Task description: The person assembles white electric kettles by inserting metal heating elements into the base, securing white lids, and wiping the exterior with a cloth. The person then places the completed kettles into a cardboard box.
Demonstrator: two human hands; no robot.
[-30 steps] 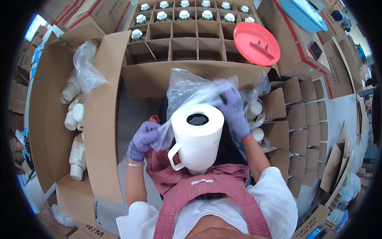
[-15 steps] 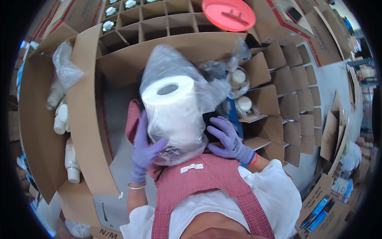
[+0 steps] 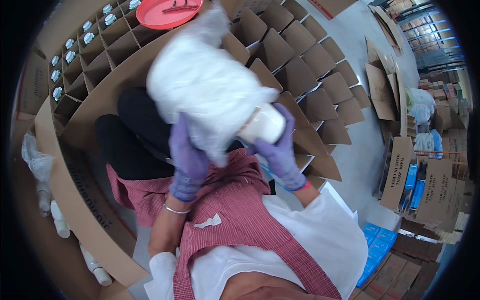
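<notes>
Now I hold a white jug (image 3: pixel 262 125) wrapped in a thin clear plastic bag (image 3: pixel 205 85) in front of my chest, above my lap. It lies tilted, its long axis running from upper left to lower right, with the bagged bulk pointing up toward the cardboard dividers (image 3: pixel 310 95) and its flat white end pointing down to my right. My left hand (image 3: pixel 187 155), in a purple glove, is curled around the underside, fingers closed on the plastic. My right hand (image 3: pixel 280 147), also gloved, cups the bare white end, fingers wrapped round it. A red lid (image 3: pixel 165 12) rests on the divider grid beyond, near small white-capped bottles (image 3: pixel 70 50) standing in their cells.
</notes>
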